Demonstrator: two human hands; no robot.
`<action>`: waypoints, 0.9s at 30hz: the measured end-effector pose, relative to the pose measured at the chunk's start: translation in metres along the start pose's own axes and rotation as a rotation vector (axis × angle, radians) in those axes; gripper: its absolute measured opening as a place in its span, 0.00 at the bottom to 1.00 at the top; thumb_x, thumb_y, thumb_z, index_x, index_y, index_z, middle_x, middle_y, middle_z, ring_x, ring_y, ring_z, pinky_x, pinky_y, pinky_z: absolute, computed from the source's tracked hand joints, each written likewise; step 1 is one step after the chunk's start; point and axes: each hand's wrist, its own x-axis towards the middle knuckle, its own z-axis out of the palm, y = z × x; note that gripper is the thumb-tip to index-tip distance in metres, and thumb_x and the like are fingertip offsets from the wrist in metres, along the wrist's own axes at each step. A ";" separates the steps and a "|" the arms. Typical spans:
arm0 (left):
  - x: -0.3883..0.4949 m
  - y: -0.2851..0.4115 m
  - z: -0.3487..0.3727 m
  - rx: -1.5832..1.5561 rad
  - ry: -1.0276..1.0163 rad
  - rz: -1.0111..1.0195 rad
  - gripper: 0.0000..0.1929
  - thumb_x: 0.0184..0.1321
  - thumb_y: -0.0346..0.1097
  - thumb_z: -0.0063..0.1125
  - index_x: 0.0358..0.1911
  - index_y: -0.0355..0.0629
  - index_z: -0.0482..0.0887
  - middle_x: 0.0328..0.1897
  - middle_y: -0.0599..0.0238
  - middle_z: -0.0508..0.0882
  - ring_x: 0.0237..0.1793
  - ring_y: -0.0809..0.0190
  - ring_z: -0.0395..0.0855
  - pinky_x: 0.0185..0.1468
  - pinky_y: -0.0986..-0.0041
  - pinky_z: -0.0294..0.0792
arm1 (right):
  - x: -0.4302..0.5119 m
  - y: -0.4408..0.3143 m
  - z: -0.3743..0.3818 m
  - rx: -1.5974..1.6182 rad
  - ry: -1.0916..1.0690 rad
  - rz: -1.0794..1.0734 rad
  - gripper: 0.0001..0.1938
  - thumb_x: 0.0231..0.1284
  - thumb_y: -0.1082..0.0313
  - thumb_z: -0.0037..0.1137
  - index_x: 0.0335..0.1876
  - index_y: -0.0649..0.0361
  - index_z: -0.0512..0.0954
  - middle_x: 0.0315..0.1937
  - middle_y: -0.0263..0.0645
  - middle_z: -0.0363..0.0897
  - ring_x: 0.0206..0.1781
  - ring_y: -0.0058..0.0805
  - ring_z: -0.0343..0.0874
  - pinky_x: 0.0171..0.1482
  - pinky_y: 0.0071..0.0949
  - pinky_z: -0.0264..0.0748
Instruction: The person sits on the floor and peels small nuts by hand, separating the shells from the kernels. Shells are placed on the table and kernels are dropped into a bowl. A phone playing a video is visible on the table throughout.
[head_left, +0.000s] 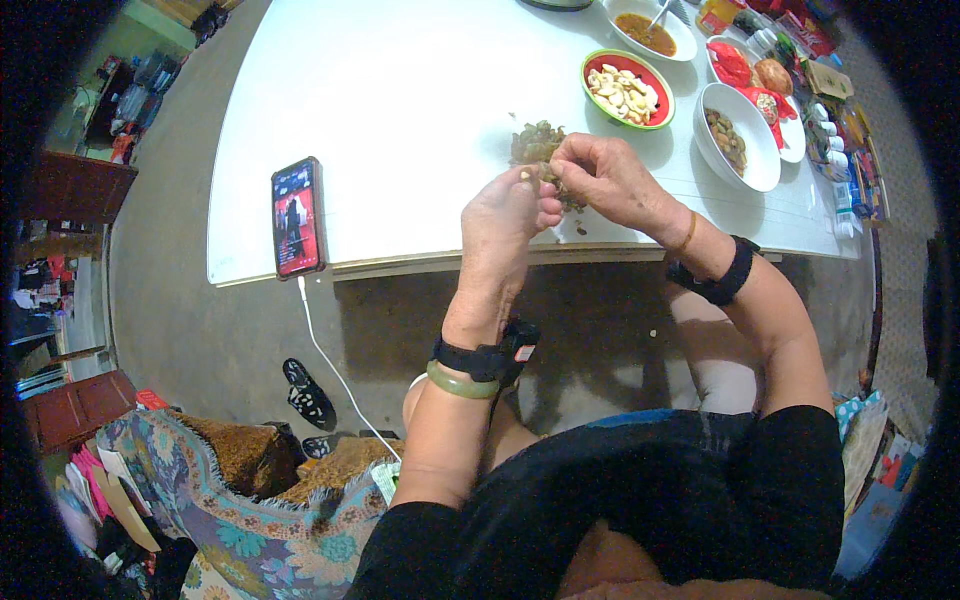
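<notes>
Over the near edge of the white table, my left hand (504, 210) holds a small pale kernel (525, 175) between thumb and forefinger. The fingertips of my right hand (607, 176) are pinched together close beside it; whether anything is between them is hidden. Behind both hands lies a heap of greenish-brown skins (537, 141), with a few brown scraps (580, 225) nearer the edge. Beyond my right hand stands a red bowl with a green rim (584, 79), filled with pale kernels (622, 94). To its right, a white bowl (757, 142) contains brownish-green unpeeled pieces (726, 142).
A smartphone (298, 217) with its screen lit lies at the table's left edge, a white charging cable (330, 356) hanging from it. Further back are a bowl of brown sauce (645, 34), a plate with red wrappers (793, 150) and several bottles (834, 142). A patterned sofa cover (277, 536) is at lower left.
</notes>
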 end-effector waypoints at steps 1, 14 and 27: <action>0.001 0.000 -0.001 -0.003 0.016 -0.009 0.12 0.64 0.32 0.49 0.47 0.33 0.75 0.35 0.58 0.81 0.30 0.66 0.81 0.35 0.77 0.77 | 0.001 0.001 -0.002 -0.041 -0.016 0.040 0.08 0.63 0.68 0.46 0.34 0.65 0.72 0.24 0.27 0.71 0.27 0.12 0.66 0.30 0.18 0.67; 0.000 -0.008 0.000 0.149 -0.030 0.062 0.13 0.65 0.32 0.46 0.49 0.33 0.77 0.31 0.64 0.81 0.28 0.70 0.78 0.34 0.81 0.74 | 0.000 -0.010 0.004 -0.198 0.088 -0.299 0.08 0.56 0.70 0.53 0.37 0.65 0.77 0.28 0.40 0.75 0.31 0.29 0.75 0.34 0.25 0.72; -0.001 -0.011 0.004 0.197 -0.054 0.173 0.09 0.60 0.26 0.45 0.35 0.34 0.81 0.23 0.70 0.78 0.23 0.74 0.74 0.25 0.83 0.69 | -0.003 -0.022 0.014 -0.274 0.048 -0.209 0.04 0.54 0.76 0.51 0.35 0.67 0.76 0.28 0.45 0.74 0.30 0.38 0.76 0.34 0.30 0.72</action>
